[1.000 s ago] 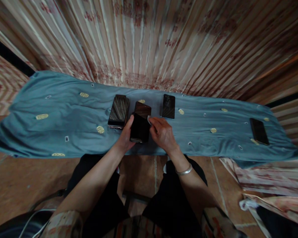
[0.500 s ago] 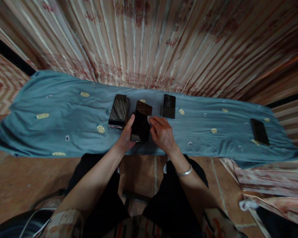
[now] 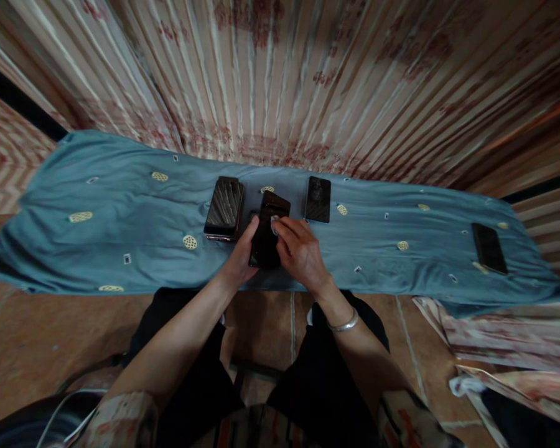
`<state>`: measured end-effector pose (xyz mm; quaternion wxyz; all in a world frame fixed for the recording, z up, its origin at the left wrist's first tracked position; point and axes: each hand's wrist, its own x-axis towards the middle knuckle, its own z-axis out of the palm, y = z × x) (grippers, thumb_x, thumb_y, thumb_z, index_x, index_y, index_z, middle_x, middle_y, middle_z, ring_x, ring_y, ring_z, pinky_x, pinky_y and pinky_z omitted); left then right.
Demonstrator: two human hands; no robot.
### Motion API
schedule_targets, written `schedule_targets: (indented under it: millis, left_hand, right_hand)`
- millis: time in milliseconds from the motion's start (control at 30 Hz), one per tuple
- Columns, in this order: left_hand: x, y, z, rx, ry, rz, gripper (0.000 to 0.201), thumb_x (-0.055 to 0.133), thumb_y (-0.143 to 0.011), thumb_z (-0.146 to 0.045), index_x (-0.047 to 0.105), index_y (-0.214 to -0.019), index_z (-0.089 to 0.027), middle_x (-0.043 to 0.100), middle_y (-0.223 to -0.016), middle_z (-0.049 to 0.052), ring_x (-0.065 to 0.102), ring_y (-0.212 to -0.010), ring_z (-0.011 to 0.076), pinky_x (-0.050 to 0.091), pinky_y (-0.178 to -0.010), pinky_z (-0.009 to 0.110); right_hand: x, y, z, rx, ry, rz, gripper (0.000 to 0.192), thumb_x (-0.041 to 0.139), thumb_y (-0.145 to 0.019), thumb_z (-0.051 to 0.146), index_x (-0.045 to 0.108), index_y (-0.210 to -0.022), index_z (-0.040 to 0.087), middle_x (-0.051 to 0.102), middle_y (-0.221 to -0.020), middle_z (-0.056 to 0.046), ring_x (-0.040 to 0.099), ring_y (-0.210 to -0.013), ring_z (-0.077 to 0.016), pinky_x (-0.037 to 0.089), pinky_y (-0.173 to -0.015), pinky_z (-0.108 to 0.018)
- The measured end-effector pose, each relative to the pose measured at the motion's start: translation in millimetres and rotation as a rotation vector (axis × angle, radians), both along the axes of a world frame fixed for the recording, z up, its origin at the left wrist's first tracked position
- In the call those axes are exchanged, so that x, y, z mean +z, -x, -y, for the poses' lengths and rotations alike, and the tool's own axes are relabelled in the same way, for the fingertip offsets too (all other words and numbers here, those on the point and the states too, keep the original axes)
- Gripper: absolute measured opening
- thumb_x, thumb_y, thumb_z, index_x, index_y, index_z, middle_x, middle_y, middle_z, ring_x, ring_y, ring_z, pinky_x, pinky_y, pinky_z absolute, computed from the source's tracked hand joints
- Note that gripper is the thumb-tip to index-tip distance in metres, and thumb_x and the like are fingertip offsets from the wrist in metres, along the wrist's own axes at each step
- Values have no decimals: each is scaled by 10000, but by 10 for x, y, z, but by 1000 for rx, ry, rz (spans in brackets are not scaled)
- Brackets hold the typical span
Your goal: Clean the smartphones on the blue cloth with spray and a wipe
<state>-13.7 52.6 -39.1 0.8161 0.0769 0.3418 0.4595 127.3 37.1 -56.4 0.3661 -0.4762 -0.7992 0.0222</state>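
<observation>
My left hand (image 3: 241,254) is closed around the left edge of a black smartphone (image 3: 267,239), thumb along its side. The phone is tilted above the blue cloth. Over its face, my right hand (image 3: 302,252) pinches a small whitish piece (image 3: 274,224); what it is I cannot make out. A silver bangle (image 3: 345,322) circles my right wrist. Just left of the held phone lies a stack of phones (image 3: 224,206), the top one with a glossy dark screen. Another dark phone (image 3: 318,199) lies flat to the right, beyond my right hand.
A teal cloth with yellow motifs (image 3: 98,230) covers the long narrow surface. Far to the right lies one more dark phone (image 3: 490,247). Pleated patterned curtains (image 3: 280,93) hang behind the surface. At the lower left stands a dark rounded object with a white cable (image 3: 58,407).
My right hand has slid left with the whitish piece, from the phone's right edge onto its face. The held phone has shifted slightly right and changed tilt.
</observation>
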Motion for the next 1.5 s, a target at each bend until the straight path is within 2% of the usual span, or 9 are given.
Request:
schedule_targets:
  millis: [267,400,533,733,1000,1100,1333,1500]
  left_hand:
    - [-34,-42,19,21,-56,27,478,491,-1049,-447,667,-1388,-161,805,-1152,71,758,-1071,234,566,-1018,339]
    - [-22,-67,25,48,-56,19,458,495,-1053,-433,668,-1378,-161,802,-1136,60,749,-1091,222,558,-1023,326]
    - [-16,-78,27,65,-45,-3,420,461,-1071,-400,704,-1279,-128,801,-1061,55,746,-1069,199,558,-998,289]
    - [-86,-51,16,81,-59,-38,338,572,-1022,-430,743,-1063,-142,779,-930,30,749,-981,181,562,-940,260]
    - [-100,-25,-5,39,-55,-39,373,613,-980,-509,721,-929,-157,770,-895,23,752,-988,204,583,-935,297]
    - [-101,-21,-5,54,-51,-62,377,590,-995,-502,739,-949,-160,770,-883,16,753,-1006,197,577,-953,291]
    - [-96,13,-15,30,-41,-82,493,469,-1052,-501,753,-1189,-122,798,-911,50,765,-989,199,583,-953,295]
    - [-103,42,-10,16,-53,-84,508,475,-1044,-513,759,-1214,-128,802,-950,62,765,-988,210,598,-896,289]
  right_hand:
    - [68,90,23,13,29,-25,442,426,-1017,142,628,-1407,189,689,-1304,-139,636,-1192,-272,546,-1075,-497]
    - [80,101,30,12,41,-33,461,436,-1024,156,587,-1458,192,669,-1327,-150,628,-1222,-277,535,-1097,-505]
    - [83,98,38,31,47,-20,454,453,-1004,139,613,-1427,188,664,-1317,-146,624,-1216,-275,544,-1092,-487]
    - [91,119,79,61,79,-5,468,451,-984,114,630,-1410,189,669,-1315,-146,622,-1207,-281,553,-1083,-502]
    - [103,148,130,78,79,12,465,463,-970,97,649,-1383,200,675,-1293,-134,637,-1173,-274,565,-1069,-492]
    - [102,164,150,95,61,5,446,461,-969,93,660,-1358,179,680,-1277,-143,639,-1159,-274,573,-1054,-485]
    - [105,213,212,114,60,-1,421,463,-955,85,679,-1304,177,693,-1249,-139,636,-1122,-268,587,-1023,-476]
    - [122,239,239,127,54,10,434,468,-932,69,700,-1280,185,699,-1214,-128,641,-1102,-260,595,-1004,-449]
